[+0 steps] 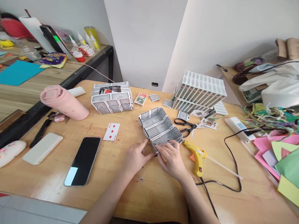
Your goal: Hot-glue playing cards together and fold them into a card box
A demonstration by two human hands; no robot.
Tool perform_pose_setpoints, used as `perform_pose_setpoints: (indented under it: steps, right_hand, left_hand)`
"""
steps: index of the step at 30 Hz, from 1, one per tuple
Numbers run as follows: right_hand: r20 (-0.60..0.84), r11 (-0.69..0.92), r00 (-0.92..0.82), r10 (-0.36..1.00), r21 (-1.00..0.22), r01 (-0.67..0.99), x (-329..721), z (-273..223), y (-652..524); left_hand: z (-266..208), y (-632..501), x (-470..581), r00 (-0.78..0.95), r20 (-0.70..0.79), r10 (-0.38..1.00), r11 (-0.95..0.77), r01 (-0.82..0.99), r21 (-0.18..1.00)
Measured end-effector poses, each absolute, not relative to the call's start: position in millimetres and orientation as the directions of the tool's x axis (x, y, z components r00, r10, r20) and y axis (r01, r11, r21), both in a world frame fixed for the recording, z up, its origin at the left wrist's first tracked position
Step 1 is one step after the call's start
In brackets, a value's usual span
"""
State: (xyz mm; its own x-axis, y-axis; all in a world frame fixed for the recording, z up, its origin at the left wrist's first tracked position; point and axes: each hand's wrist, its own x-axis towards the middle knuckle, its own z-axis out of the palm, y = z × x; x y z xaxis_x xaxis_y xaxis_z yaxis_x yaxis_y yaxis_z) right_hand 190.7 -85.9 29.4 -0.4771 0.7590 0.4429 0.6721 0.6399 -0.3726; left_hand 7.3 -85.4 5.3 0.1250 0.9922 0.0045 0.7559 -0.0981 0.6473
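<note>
An open-topped box made of playing cards (154, 121) lies on the table in front of me, its patterned card backs showing inside and out. My left hand (135, 157) grips its near left corner, with the index finger along the side and the thumb toward the near end. Several fingers of my right hand (171, 157) reach over the near end wall into the box, and the thumb presses from outside. A yellow hot glue gun (198, 157) with a glue stick lies just right of my right hand. Black scissors (187, 126) rest beside the box's right side.
A larger playing-card box (112, 98) stands at the back left, near a card deck (140, 99). Stacked card decks (201, 90) rise at the back right. A three of diamonds (111, 132), a phone (83, 161), a pink roll (65, 102) and a power strip (239, 128) lie around.
</note>
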Motion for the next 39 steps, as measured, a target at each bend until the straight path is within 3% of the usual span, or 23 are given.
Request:
perform_pose_setpoints:
  steps: [7, 18, 26, 31, 39]
  right_hand:
    - [0.485, 0.633, -0.424, 0.765, -0.443, 0.635, 194.2, 31.1, -83.0]
    - [0.45, 0.533, -0.292, 0.844, -0.644, 0.549, 206.5, 49.7, -77.2]
    - [0.409, 0.479, -0.253, 0.877, -0.698, 0.533, 206.4, 52.9, -77.6]
    - [0.393, 0.465, -0.251, 0.885, -0.712, 0.527, 202.9, 54.8, -78.7]
    - [0.387, 0.462, -0.254, 0.887, -0.719, 0.519, 200.3, 55.7, -81.7]
  left_hand:
    - [2.7, -87.7, 15.0, 0.063, 0.006, 0.998, -0.054, 0.784, 0.619]
    - [41.0, -81.9, 19.3, 0.121, 0.038, 0.992, -0.095, 0.507, 0.857]
    - [59.9, -77.8, 15.8, 0.143, 0.156, 0.977, -0.211, 0.617, 0.758]
    - [60.2, -80.2, 18.0, 0.135, 0.296, 0.946, -0.319, 0.56, 0.765]
    - [58.6, -81.5, 17.0, 0.138, 0.362, 0.922, -0.368, 0.604, 0.707]
